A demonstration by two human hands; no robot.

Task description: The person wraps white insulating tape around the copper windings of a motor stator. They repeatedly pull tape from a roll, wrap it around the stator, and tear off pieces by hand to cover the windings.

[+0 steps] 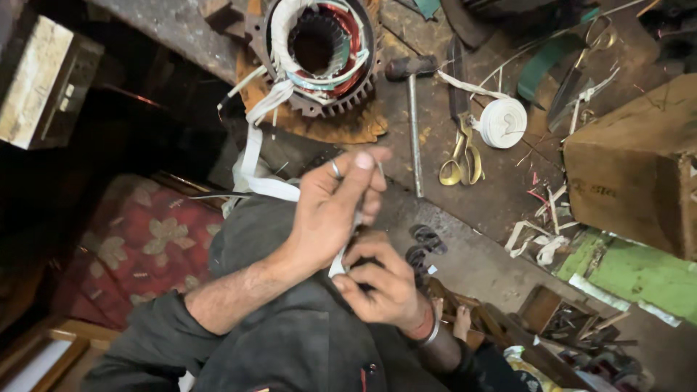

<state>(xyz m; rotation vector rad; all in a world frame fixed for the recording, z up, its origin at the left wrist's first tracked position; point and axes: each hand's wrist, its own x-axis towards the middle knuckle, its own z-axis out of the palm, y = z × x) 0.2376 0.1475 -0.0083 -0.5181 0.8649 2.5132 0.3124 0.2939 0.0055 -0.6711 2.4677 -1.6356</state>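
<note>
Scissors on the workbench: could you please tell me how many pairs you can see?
2. The brass-handled scissors lie beside the white tape roll, right of the hammer. A larger dark pair lies near the cardboard box. Clutter may hide others.

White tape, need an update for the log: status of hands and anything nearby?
Left hand and right hand both pinch white tape. Tape runs to stator. Scissors, hammer lie apart.

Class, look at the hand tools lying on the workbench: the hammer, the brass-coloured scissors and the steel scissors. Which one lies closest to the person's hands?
The hammer: its thin metal handle runs down toward the left hand. The brass-coloured scissors lie further right, and the steel scissors lie far off.
</note>
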